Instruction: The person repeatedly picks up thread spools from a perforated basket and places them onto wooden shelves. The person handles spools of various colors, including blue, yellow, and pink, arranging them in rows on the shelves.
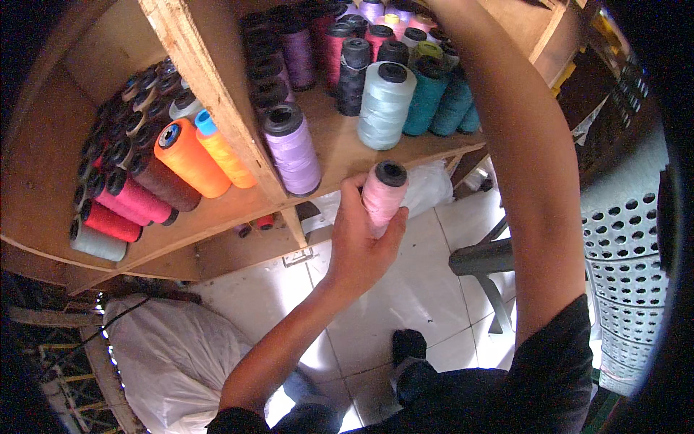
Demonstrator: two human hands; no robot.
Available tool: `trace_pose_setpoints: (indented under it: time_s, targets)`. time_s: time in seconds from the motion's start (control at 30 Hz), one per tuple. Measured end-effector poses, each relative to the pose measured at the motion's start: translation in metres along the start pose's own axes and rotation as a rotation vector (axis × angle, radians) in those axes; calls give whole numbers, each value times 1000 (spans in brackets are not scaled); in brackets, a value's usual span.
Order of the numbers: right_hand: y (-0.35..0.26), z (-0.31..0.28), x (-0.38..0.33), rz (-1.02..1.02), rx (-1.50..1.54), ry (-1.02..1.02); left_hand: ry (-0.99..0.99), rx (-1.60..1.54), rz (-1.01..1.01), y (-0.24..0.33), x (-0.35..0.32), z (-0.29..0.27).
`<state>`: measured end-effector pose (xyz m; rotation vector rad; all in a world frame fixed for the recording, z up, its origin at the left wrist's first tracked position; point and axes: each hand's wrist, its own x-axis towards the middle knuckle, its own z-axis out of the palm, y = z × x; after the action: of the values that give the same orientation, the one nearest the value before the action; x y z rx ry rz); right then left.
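Note:
A pink thread spool [384, 199] with a black top is gripped in my left hand [360, 242], held in front of the wooden shelf's edge. My right arm reaches up across the shelf to the top rim, where my right hand passes out of the picture. Closest to my left hand on the shelf stand a lilac thread cone [293, 155] and a pale blue thread cone [387, 108]. Behind them are a black spool [353, 76] and several teal spools [426, 101]. Pink and purple spools crowd farther back.
An upright wooden divider [217, 94] splits the shelf [340, 148]. Left of it, orange cones [191, 159], magenta, red and grey spools lie tightly packed. A white sack [170, 354] rests on the tiled floor. A dark stool [481, 257] and a perforated grey panel [625, 282] stand at the right.

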<state>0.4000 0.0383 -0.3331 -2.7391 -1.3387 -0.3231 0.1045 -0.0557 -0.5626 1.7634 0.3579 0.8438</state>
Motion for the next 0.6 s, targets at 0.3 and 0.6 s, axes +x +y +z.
trace_pose_setpoints:
  time_s: [0.3,0.6]
  targets:
    - [-15,20,5,-75,-47,105,-6,-14,-1,-4,0,-1]
    - [-46,26,17,-305,-141,-13,8,34,74,-5,0,1]
